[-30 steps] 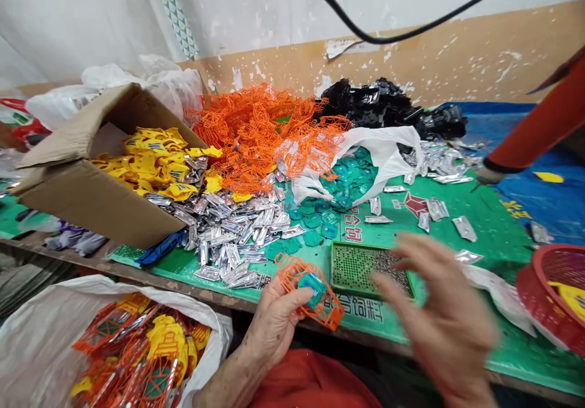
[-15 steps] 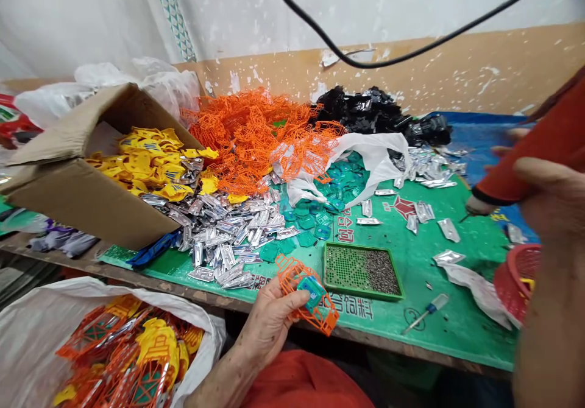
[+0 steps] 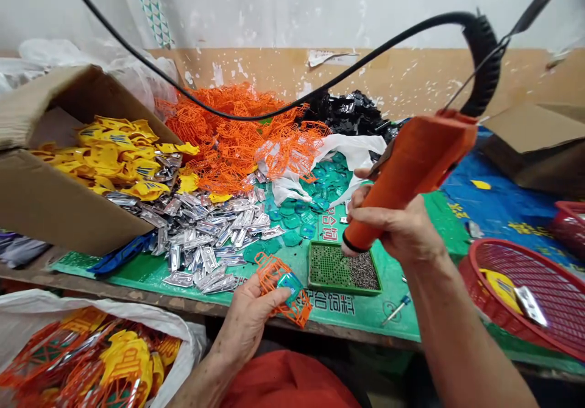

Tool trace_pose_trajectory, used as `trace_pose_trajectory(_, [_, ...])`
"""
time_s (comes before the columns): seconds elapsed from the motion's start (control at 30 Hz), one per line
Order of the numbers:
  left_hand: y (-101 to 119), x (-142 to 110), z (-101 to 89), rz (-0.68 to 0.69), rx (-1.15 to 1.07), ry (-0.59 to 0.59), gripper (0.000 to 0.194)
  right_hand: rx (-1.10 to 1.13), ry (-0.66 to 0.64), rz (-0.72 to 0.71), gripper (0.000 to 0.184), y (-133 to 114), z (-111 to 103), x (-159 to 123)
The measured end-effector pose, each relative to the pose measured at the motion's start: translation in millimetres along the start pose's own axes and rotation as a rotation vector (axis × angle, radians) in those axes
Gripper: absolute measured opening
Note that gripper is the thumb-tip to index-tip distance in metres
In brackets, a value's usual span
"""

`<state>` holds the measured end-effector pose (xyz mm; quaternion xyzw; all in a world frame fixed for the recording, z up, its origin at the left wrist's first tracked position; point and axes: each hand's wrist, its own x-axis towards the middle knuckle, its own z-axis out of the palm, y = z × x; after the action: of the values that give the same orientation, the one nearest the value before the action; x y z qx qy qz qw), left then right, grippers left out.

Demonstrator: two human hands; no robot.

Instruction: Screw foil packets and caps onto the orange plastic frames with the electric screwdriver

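My left hand (image 3: 249, 310) is closed on an orange plastic lattice frame (image 3: 273, 268), its thumb pressing a teal plastic piece (image 3: 289, 287) against it. In my right hand (image 3: 409, 228) is an orange electric screwdriver (image 3: 406, 164), its fingers wrapped round the body. The screwdriver tilts down to the left, with its nose over a green tray (image 3: 315, 287). Small dark screws (image 3: 365, 271) lie in the tray's right part, and rows of holes show in its left part. The bit's tip cannot be made out.
Silver parts (image 3: 214, 237) lie heaped beside a cardboard box (image 3: 68, 207) of yellow parts. Behind are orange frames (image 3: 228, 134), teal pieces (image 3: 336, 179) and black parts (image 3: 351, 112). A black cable (image 3: 256, 117) loops overhead. At right stands a red basket (image 3: 525, 249); a small screwdriver (image 3: 397, 310) lies near the edge.
My right hand has brought the electric screwdriver from the far right to above the green tray. The left hand still holds the frame and teal piece. The view has turned rightward.
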<state>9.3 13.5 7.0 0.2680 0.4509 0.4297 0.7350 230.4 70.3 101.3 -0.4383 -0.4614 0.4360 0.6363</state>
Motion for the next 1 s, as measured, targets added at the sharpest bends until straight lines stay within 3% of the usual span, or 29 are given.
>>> trace_pose_trajectory(0.27, [-4.3,5.7,-3.7,0.019,0.066,-0.003,0.057,-0.087,0.171,-0.071,0.017,33.9,-0.7,-29.6])
trace_pose_trajectory(0.53, [-3.7,4.9,-5.9,0.071,0.124,-0.071,0.049,-0.015,0.237,-0.073,0.019,47.2,4.0,-34.5])
trace_pose_trajectory(1.0, [-3.9,9.5,0.5,0.084,0.144,-0.04,0.042,-0.074,0.269,-0.111,0.014,54.4,1.1,-34.9])
